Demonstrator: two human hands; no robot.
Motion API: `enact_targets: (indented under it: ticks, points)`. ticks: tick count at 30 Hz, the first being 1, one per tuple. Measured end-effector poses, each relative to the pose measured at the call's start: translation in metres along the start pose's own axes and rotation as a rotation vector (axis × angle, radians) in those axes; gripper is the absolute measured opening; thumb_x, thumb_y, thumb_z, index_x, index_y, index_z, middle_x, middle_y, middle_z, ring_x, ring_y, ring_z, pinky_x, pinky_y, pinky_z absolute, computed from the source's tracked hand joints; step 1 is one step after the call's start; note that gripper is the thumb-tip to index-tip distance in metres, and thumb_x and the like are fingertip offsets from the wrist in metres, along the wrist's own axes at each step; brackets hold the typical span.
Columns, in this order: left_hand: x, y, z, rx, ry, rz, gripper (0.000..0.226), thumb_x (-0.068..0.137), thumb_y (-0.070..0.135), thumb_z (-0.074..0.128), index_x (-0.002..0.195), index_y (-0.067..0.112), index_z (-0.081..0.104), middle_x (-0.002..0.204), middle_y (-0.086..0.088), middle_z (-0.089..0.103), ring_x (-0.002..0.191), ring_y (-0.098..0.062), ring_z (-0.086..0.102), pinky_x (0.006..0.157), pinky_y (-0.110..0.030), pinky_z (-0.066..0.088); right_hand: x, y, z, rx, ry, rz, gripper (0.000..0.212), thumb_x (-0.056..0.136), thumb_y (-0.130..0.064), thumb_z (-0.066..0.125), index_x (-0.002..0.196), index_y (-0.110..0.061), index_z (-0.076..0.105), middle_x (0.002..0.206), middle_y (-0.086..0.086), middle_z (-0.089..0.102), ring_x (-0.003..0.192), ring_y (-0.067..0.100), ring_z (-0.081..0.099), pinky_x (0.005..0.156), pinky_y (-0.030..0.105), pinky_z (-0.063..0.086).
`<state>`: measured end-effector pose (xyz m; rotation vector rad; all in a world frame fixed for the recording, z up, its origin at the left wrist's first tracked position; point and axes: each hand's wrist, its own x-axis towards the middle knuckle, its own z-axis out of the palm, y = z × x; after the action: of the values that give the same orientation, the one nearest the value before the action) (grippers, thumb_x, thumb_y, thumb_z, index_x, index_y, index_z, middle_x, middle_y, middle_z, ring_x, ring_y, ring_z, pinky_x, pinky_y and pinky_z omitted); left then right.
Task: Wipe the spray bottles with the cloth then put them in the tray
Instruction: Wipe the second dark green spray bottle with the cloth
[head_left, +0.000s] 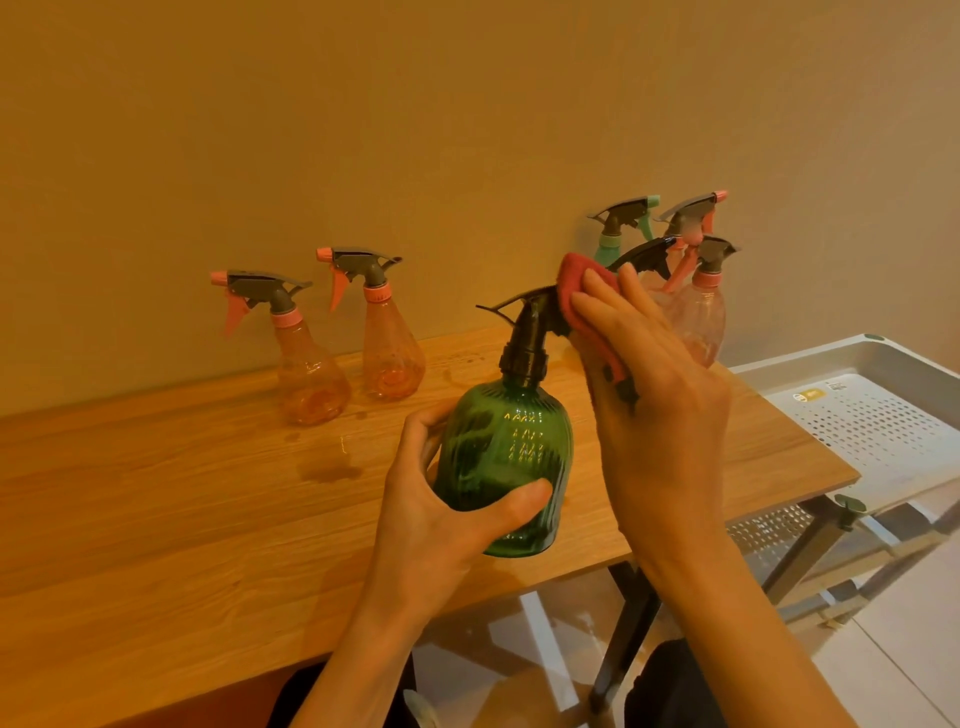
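My left hand (441, 512) grips a green ribbed spray bottle (511, 457) with a black trigger head, held tilted above the wooden table (171, 509). My right hand (654, 384) holds a red cloth (579, 283) pressed against the bottle's spray head. Two pink spray bottles (306, 374) (387, 345) stand at the back left. Several more bottles stand at the back right behind my right hand, among them a pink one (698, 317) and a teal-topped one (621, 228). A white perforated tray (852, 415) sits to the right of the table.
Wet patches (330, 467) mark the tabletop in front of the left pink bottles. The table's black legs (626, 639) and a lower tray shelf (769, 530) show under its right end. A plain wall rises behind the table.
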<state>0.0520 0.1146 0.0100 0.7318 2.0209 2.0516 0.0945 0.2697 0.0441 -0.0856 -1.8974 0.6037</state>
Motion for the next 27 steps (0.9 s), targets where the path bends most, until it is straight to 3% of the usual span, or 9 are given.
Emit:
enact_targets:
  ticks: [5,10,14,27]
  points:
    - [0.001,0.002,0.001,0.014,0.003,0.018,0.084,0.048,0.043,0.09,0.124,0.032,0.056,0.123,0.008,0.067,0.112,-0.008,0.067,0.081,-0.022,0.058,0.0,-0.007,0.007,0.023,-0.098,-0.108,0.045,0.088,0.007,0.069,0.131,-0.003,0.064,0.141,0.011,0.058,0.142,0.029,0.044,0.116,0.035,0.039]
    - [0.0,0.0,-0.002,-0.004,-0.007,-0.011,0.084,0.048,0.045,0.09,0.124,0.033,0.056,0.121,0.004,0.07,0.112,-0.015,0.069,0.085,-0.033,0.061,0.004,0.005,-0.005,-0.01,-0.02,-0.04,0.041,0.087,0.008,0.07,0.127,-0.003,0.067,0.136,0.011,0.061,0.138,0.032,0.048,0.117,0.017,0.03]
    - [0.0,0.002,-0.001,-0.057,-0.01,-0.037,0.086,0.048,0.042,0.089,0.126,0.026,0.056,0.119,0.002,0.072,0.108,-0.018,0.072,0.082,-0.038,0.062,0.003,0.003,-0.005,-0.043,-0.034,-0.071,0.042,0.088,0.008,0.07,0.128,-0.003,0.066,0.137,0.011,0.06,0.138,0.032,0.047,0.118,0.016,0.027]
    - [0.002,0.009,-0.002,-0.143,0.022,-0.05,0.088,0.046,0.041,0.088,0.127,0.025,0.057,0.117,0.001,0.072,0.105,-0.017,0.072,0.072,-0.028,0.061,-0.005,0.003,-0.005,-0.029,-0.123,-0.117,0.044,0.09,0.001,0.068,0.133,-0.004,0.062,0.145,0.008,0.054,0.144,0.026,0.041,0.12,0.024,0.03]
